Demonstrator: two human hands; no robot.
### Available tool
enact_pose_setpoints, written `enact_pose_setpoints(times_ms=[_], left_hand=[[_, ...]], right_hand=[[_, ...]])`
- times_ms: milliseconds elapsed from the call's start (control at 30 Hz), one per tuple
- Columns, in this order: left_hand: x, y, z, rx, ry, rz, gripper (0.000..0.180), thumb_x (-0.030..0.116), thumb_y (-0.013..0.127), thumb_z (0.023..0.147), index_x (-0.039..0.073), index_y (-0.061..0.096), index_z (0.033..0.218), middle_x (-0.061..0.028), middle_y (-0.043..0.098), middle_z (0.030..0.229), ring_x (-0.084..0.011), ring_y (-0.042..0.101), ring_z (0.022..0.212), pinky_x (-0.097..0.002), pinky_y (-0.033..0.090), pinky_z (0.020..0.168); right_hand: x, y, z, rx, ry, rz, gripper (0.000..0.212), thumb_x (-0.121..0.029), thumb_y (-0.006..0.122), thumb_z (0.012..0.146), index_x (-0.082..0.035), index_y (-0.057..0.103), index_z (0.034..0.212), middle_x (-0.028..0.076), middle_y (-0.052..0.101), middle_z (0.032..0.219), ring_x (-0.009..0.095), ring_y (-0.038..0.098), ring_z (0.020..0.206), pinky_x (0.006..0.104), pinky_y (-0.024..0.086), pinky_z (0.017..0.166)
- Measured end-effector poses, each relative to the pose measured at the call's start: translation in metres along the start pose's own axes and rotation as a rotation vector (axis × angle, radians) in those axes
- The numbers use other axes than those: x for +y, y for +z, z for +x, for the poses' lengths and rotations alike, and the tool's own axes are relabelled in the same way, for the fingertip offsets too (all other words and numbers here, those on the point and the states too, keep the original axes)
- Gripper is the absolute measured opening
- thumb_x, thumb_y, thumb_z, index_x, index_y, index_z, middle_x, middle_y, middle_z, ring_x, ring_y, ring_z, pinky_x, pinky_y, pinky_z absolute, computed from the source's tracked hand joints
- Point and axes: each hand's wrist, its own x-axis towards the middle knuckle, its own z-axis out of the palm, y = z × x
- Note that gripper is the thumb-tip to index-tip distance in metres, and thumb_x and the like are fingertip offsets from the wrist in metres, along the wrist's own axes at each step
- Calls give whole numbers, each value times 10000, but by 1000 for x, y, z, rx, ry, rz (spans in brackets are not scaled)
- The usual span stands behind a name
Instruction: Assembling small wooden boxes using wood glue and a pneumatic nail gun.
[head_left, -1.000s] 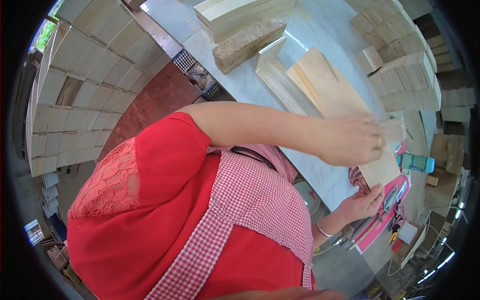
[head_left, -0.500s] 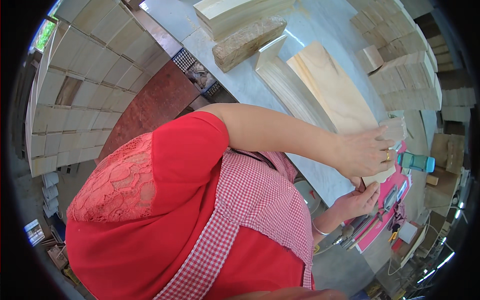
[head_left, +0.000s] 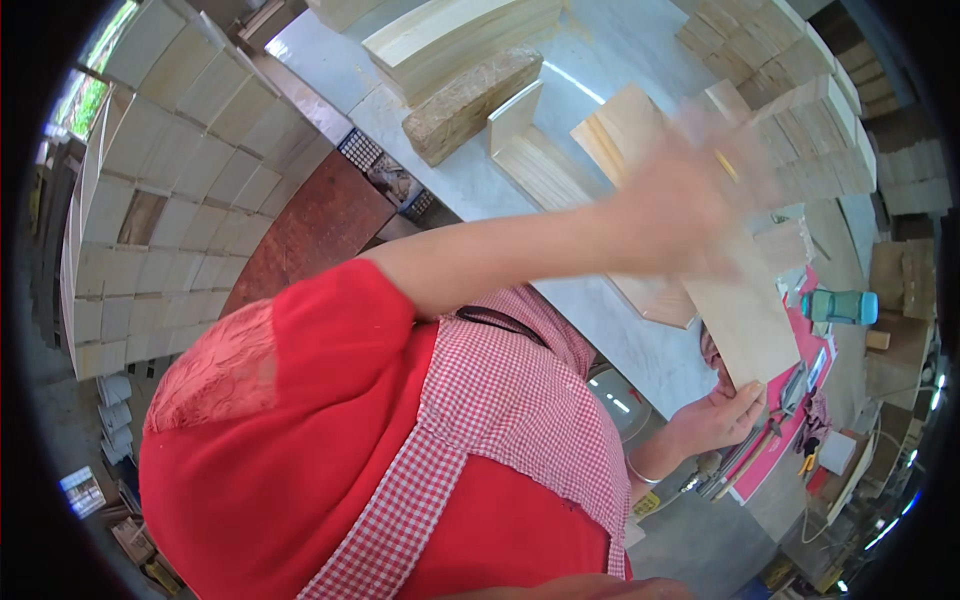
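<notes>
My right hand [head_left: 725, 415] pinches the near end of a pale flat wooden board [head_left: 750, 320] between thumb and fingers. The board slants away over the worktable, and my left forearm and hand cover part of it. Over its middle, my left hand [head_left: 685, 195] is smeared by motion, so its fingers cannot be read. Beside the board, to the left, lie several thin pale wooden pieces [head_left: 550, 175] lined up together, with one upright piece [head_left: 515, 120] at their far end.
A rough brown block [head_left: 470, 105] and a long stack of boards [head_left: 460, 45] lie farther left on the grey worktable [head_left: 590, 310]. Stacked wood blocks [head_left: 815, 135] stand at the far right. A teal bottle [head_left: 840, 307] and tools rest on a pink sheet [head_left: 755, 480].
My left hand has lifted off the board's near end and swept away from me, up over its middle. My right hand still grips the near end, which now shows more fully.
</notes>
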Motion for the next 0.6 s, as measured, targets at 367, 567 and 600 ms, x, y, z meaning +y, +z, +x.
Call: enact_pose_setpoints(times_ms=[367, 567, 600], left_hand=[[-79, -45, -10, -257, -983, -872, 535, 334, 857, 724, 8, 582, 1047, -111, 648, 910, -179, 634, 897, -330, 525, 765], [-75, -44, -8, -263, -1029, -1076, 375, 248, 825, 773, 51, 590, 991, -68, 650, 894, -146, 620, 897, -286, 501, 781], [-75, -44, -8, -264, -1038, -1077, 357, 236, 814, 787, 54, 591, 999, -62, 649, 902, -141, 617, 893, -276, 496, 785]], right_hand=[[-1, -12, 6, 41, -79, 15, 322, -208, 573, 973, 82, 569, 1113, 80, 610, 841, 99, 553, 681, 205, 441, 602], [-3, -20, 8, 73, -79, -54, 344, -214, 560, 979, 89, 567, 1141, 105, 632, 916, 123, 595, 746, 212, 458, 643], [-2, -21, 8, 56, -69, -50, 348, -213, 556, 981, 91, 562, 1151, 108, 632, 931, 127, 599, 769, 217, 463, 660]])
